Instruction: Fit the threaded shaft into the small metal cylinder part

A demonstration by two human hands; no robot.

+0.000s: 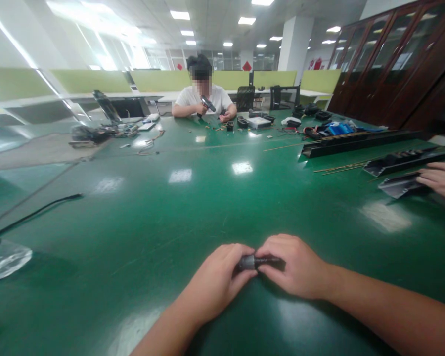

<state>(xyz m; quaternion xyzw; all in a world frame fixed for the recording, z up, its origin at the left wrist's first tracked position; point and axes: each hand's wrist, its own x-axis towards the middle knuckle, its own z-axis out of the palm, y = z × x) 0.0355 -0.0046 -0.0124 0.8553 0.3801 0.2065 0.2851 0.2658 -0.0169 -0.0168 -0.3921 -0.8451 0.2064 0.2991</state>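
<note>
Close to the front of the green table, my left hand is closed around the thick grey-black end of a small cylindrical part. From the other side, my right hand pinches its thinner, ribbed black end. The fingertips of both hands nearly meet over it. It lies level, just above or on the tabletop; which one I cannot tell. My palms and fingers hide much of the part, so its exact kind does not show.
Across the green table a person holds a power tool. Another person's hand rests on black metal channels at right. Thin rods lie nearby. A black cable and clear plastic are at left.
</note>
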